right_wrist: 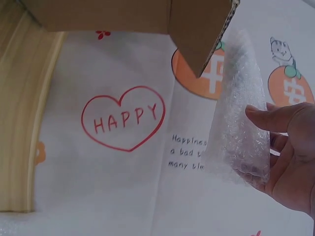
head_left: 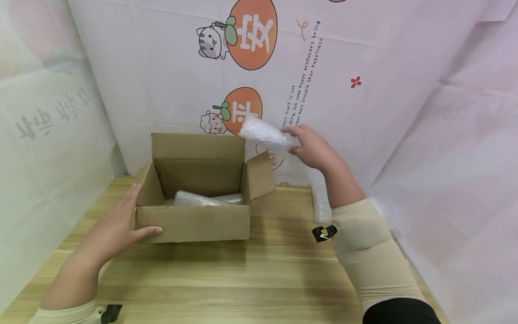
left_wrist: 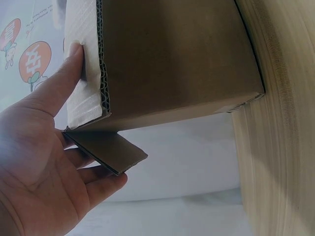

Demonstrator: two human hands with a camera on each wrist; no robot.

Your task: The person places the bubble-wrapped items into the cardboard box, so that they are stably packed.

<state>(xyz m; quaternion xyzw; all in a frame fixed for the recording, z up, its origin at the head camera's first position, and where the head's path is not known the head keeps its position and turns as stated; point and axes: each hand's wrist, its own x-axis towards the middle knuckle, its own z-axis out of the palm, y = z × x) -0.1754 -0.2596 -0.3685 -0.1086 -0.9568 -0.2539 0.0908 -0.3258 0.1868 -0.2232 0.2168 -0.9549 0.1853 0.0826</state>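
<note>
An open cardboard box stands on the table with bubble-wrapped bundles lying inside. My left hand holds the box's near left corner. In the left wrist view, the left thumb lies on one flap, and the other fingers are behind a small side flap. Up and to the right of the box, my right hand grips one end of a bubble-wrapped bundle. This bundle is long and tapered in the right wrist view; what its wrap covers cannot be made out.
Another bubble-wrapped bundle lies on the wooden table, right of the box and beside the right forearm. The box's right flap sticks outward. Printed white cloth hangs behind and along both sides.
</note>
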